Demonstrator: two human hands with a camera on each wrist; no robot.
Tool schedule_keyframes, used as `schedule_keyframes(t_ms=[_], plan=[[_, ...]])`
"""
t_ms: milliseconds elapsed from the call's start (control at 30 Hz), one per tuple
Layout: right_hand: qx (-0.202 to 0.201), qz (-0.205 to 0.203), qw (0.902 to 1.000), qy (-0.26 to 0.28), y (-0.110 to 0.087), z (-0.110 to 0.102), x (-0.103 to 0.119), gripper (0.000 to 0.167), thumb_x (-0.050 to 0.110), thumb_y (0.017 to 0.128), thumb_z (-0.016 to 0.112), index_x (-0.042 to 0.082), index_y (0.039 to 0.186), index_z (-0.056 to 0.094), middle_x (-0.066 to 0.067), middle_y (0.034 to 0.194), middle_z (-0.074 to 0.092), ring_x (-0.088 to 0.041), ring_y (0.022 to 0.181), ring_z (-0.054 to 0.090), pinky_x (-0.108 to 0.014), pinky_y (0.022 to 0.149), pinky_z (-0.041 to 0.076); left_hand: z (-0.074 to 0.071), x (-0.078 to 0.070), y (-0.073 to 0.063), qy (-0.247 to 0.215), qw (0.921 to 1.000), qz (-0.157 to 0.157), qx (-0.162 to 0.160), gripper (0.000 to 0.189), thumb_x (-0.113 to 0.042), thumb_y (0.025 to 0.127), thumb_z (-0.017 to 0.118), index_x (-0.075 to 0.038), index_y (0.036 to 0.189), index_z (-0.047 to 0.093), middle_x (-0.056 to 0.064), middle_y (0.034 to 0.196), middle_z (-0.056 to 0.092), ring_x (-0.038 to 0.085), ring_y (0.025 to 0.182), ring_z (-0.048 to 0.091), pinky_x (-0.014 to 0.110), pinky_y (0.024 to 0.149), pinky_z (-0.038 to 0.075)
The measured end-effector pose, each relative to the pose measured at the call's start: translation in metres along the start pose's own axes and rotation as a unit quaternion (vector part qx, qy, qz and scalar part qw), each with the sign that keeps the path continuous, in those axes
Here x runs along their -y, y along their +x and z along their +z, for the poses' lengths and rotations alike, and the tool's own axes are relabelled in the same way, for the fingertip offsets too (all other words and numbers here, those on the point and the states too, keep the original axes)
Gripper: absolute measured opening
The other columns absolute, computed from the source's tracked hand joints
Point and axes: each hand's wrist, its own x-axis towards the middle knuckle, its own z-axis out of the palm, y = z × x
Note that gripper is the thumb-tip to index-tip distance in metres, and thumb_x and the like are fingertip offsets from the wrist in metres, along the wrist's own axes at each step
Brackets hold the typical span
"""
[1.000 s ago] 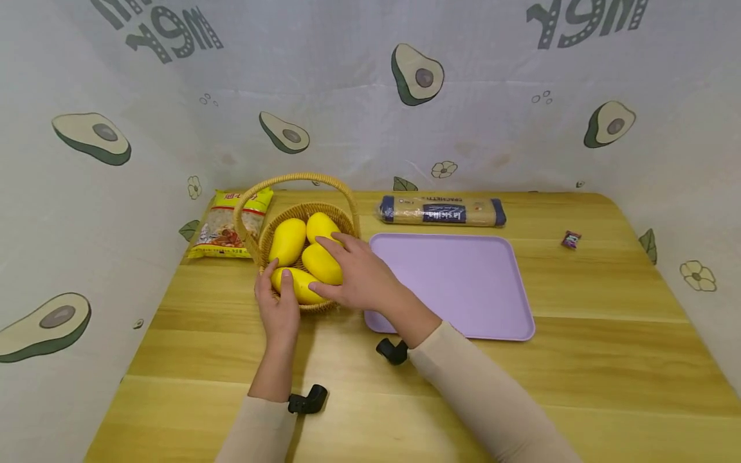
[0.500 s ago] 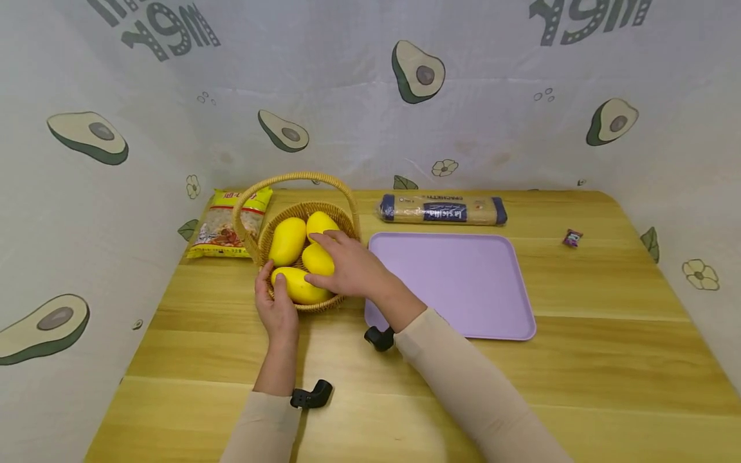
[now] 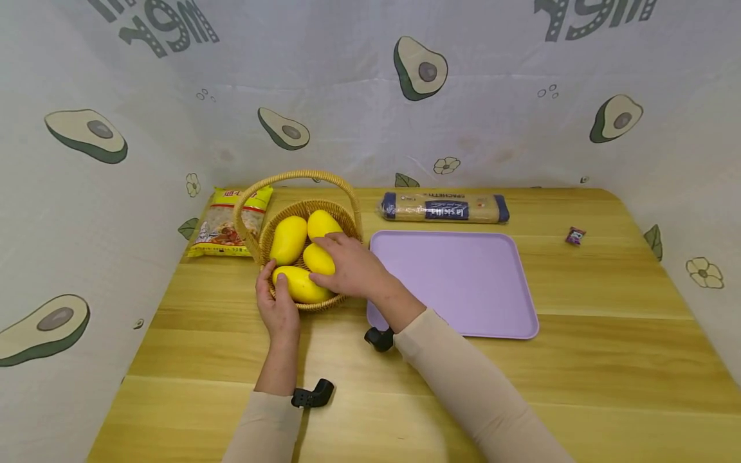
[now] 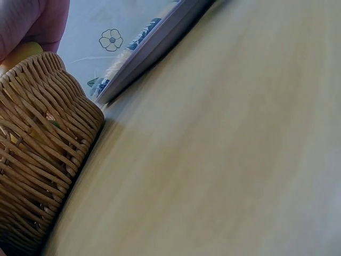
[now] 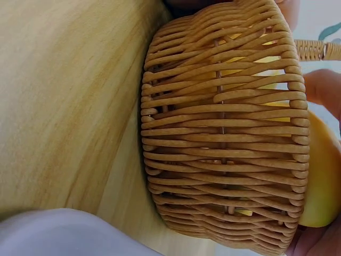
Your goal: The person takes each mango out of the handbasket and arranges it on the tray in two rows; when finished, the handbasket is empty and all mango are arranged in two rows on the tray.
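Note:
A round wicker basket (image 3: pixel 324 305) with an arched handle stands on the wooden table at the left in the head view. Several yellow mangoes lie in it. My right hand (image 3: pixel 359 269) reaches over the right rim and grips the right-hand mango (image 3: pixel 318 259), its palm side partly hidden. That mango (image 5: pixel 322 176) bulges above the basket wall (image 5: pixel 224 138) in the right wrist view. My left hand (image 3: pixel 280 312) holds the basket's near-left rim, its thumb by the front mango (image 3: pixel 301 285). Two more mangoes lie behind. The left wrist view shows the woven side (image 4: pixel 42 144).
A lilac tray (image 3: pixel 457 283) lies right of the basket, close beside it. Behind it is a spaghetti pack (image 3: pixel 446 208). A yellow food bag (image 3: pixel 226 225) lies behind the basket at left. A small purple wrapped sweet (image 3: pixel 575 236) lies far right.
My right hand has moved slightly left and back over the right-hand mango, uncovering more of the front one. My left hand stays at the rim; the head view has shifted a little.

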Motion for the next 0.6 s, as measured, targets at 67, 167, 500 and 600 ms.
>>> schedule_keyframes(t_ms=[67, 167, 500, 600], plan=[[-0.003, -0.002, 1.0, -0.002, -0.0001, 0.0005, -0.0003, 0.069, 0.048, 0.095, 0.067, 0.017, 0.154, 0.047, -0.013, 0.155, 0.048, -0.035, 0.14, 0.049, -0.051, 0.117, 0.041, -0.0001, 0.0001, 0.0002, 0.001, 1.0, 0.003, -0.001, 0.038, -0.015, 0.104, 0.048, -0.009, 0.141, 0.056, 0.006, 0.156, 0.046, 0.02, 0.151, 0.033, 0.042, 0.125, 0.028], [-0.006, -0.004, 1.0, -0.001, -0.0003, 0.0013, -0.0007, 0.067, 0.045, 0.096, 0.067, 0.016, 0.153, 0.048, -0.012, 0.153, 0.05, -0.034, 0.139, 0.051, -0.05, 0.116, 0.042, -0.0002, 0.0004, 0.0004, 0.0, 0.9999, 0.011, -0.004, 0.037, -0.014, 0.104, 0.049, -0.008, 0.14, 0.057, 0.007, 0.154, 0.047, 0.02, 0.152, 0.033, 0.041, 0.126, 0.027], [-0.012, -0.006, 0.9999, 0.006, -0.0006, 0.0034, -0.0013, 0.065, 0.043, 0.096, 0.067, 0.015, 0.151, 0.05, -0.012, 0.152, 0.052, -0.031, 0.138, 0.051, -0.048, 0.114, 0.044, -0.0009, 0.0008, -0.0004, 0.001, 1.0, 0.004, 0.002, 0.038, -0.016, 0.104, 0.049, -0.009, 0.141, 0.056, 0.007, 0.16, 0.042, 0.021, 0.157, 0.022, 0.042, 0.129, 0.021], [-0.013, -0.005, 0.9999, 0.006, -0.0006, 0.0032, -0.001, 0.065, 0.043, 0.096, 0.067, 0.015, 0.151, 0.05, -0.012, 0.152, 0.052, -0.031, 0.138, 0.051, -0.048, 0.115, 0.044, -0.0011, 0.0009, -0.0006, 0.002, 1.0, 0.005, 0.003, 0.037, -0.015, 0.105, 0.049, -0.009, 0.141, 0.056, 0.007, 0.16, 0.041, 0.021, 0.157, 0.022, 0.042, 0.128, 0.021]])
